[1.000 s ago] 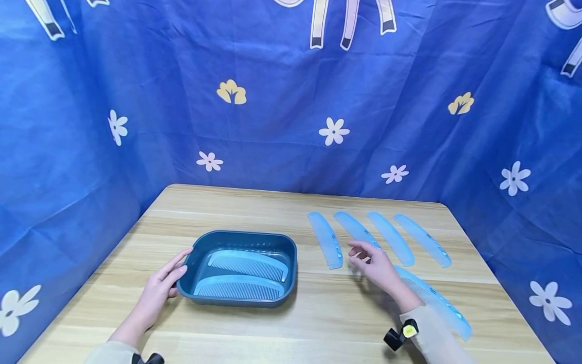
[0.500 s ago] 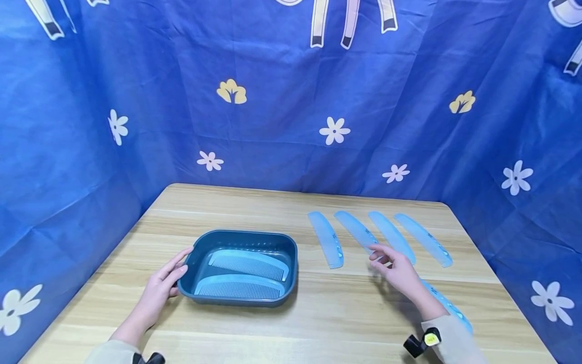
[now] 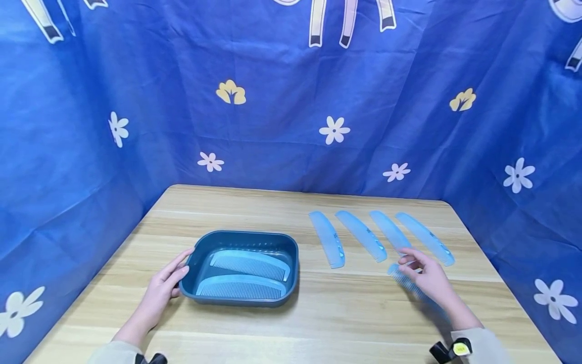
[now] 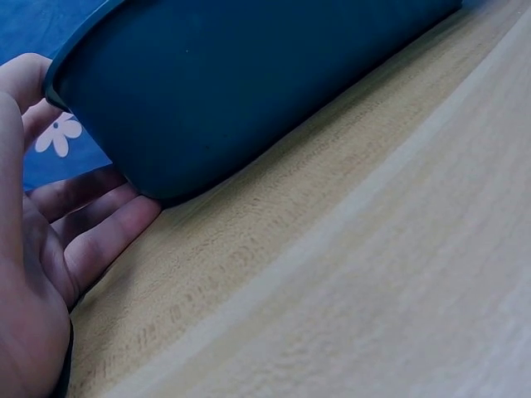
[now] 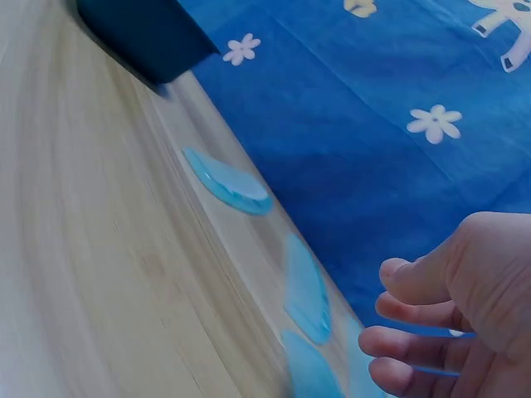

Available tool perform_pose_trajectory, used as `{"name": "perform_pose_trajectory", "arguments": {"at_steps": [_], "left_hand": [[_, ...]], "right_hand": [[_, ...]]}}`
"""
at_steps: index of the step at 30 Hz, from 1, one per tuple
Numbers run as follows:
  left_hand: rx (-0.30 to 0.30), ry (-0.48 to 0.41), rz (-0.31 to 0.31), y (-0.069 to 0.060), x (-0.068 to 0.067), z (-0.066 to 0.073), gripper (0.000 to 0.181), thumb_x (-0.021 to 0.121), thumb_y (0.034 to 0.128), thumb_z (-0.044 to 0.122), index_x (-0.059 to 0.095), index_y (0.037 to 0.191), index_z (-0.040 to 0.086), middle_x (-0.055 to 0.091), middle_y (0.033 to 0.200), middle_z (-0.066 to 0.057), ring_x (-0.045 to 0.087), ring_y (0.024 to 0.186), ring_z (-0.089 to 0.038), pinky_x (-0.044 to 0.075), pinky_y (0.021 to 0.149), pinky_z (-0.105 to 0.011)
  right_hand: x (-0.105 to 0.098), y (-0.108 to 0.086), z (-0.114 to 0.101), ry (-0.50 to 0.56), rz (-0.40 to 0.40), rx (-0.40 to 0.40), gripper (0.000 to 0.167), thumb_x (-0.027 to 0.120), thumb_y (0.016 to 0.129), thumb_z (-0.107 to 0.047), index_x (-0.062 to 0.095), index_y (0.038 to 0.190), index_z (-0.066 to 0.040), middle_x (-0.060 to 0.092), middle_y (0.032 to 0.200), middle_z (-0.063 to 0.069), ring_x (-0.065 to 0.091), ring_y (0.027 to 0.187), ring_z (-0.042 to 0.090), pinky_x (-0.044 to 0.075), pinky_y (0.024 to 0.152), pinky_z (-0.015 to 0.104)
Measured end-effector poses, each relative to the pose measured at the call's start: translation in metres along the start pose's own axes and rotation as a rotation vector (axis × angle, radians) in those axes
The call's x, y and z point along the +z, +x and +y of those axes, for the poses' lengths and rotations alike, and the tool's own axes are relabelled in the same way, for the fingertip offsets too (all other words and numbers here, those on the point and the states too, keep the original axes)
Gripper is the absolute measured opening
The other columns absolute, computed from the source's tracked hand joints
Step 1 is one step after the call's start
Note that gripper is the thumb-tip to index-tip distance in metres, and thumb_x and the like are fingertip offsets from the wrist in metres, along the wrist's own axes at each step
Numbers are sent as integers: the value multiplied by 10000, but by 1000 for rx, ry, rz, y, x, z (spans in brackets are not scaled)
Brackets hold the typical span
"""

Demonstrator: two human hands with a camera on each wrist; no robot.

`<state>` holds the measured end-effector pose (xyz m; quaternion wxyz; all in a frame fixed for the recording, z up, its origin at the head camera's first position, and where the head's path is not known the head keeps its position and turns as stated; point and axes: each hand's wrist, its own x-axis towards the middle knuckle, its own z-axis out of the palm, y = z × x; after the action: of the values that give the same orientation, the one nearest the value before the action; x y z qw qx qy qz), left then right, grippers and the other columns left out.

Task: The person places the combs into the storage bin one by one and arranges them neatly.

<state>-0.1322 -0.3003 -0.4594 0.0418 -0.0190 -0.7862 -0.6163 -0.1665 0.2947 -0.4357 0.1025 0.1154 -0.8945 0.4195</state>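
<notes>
A dark teal container [image 3: 238, 303] stands on the table, two light blue combs [image 3: 250, 263] lying inside it. At its left end my left hand [image 3: 159, 288] holds on, with fingertips on the rim and against the lower corner in the left wrist view. My right hand [image 3: 427, 275], loosely bent and empty, hovers near the lower end of the third comb [image 3: 388, 230] and above another comb [image 3: 404, 280], partly hidden by the hand and forearm. In the right wrist view the thumb and fingers of the right hand [image 5: 452, 311] stand apart with nothing between them.
Other blue combs lie slanted in a row at the right: one nearest the container [image 3: 328, 240], a second [image 3: 362, 235] and a far right one [image 3: 426, 237]. A blue patterned cloth [image 3: 282, 167] hangs around the back and sides of the wooden table [image 3: 291, 338].
My right hand has moved to the right, from beside the first and second combs to the third one's lower end. My left hand and the container have stayed in place.
</notes>
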Motion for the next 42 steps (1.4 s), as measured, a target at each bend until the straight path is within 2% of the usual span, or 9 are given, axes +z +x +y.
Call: {"name": "perform_pose_trajectory", "arguments": {"at_steps": [12, 20, 29, 31, 36, 38, 42], "left_hand": [[8, 3, -2, 0, -2, -2, 458, 448, 995, 257, 370, 1436, 159, 538, 1150, 134, 560, 959, 0, 531, 646, -260], [4, 3, -8, 0, -1, -2, 465, 446, 996, 266, 360, 1440, 159, 517, 1167, 165, 560, 983, 7, 536, 667, -272], [10, -8, -15, 0, -2, 0, 462, 443, 997, 257, 359, 1442, 164, 515, 1185, 166, 561, 989, -4, 533, 662, -264], [12, -12, -19, 0, -2, 1, 462, 443, 997, 256, 359, 1442, 165, 509, 1196, 175, 557, 996, -1, 532, 659, -260], [13, -22, -23, 0, -2, 0, 462, 444, 997, 252, 359, 1442, 159, 502, 1203, 184, 554, 1002, 1, 531, 655, -257], [13, -23, -23, 0, -2, 0, 462, 444, 997, 250, 359, 1441, 157, 505, 1198, 177, 559, 997, -4, 532, 656, -261], [12, -11, -20, 0, -2, -1, 464, 445, 997, 255, 358, 1442, 156, 515, 1185, 172, 561, 984, -3, 531, 648, -261]], "right_hand": [[-27, -17, 16, -64, -39, 83, 388, 656, 869, -96, 556, 1233, -3, 617, 970, 93, 577, 785, 102, 485, 606, 252], [-35, -28, 21, -127, -15, 105, 362, 670, 848, -56, 576, 1187, 30, 615, 945, 89, 574, 757, 123, 479, 610, 247], [-37, -37, 24, -199, -142, 181, 423, 694, 809, -34, 563, 1203, 48, 621, 992, 128, 581, 838, 232, 480, 663, 296], [-36, -39, 25, -214, -152, 183, 430, 704, 797, -32, 568, 1198, 47, 620, 992, 127, 572, 833, 224, 475, 659, 303], [-33, -40, 25, -245, -147, 127, 447, 748, 744, -26, 589, 1152, 67, 615, 950, 113, 544, 802, 221, 463, 643, 325], [-32, -39, 26, -255, -143, 103, 459, 760, 727, -22, 587, 1139, 82, 606, 945, 128, 552, 812, 251, 470, 654, 360], [-30, -40, 27, -295, -134, 104, 469, 760, 719, -11, 584, 1144, 79, 590, 956, 151, 568, 867, 310, 484, 708, 448]]}}
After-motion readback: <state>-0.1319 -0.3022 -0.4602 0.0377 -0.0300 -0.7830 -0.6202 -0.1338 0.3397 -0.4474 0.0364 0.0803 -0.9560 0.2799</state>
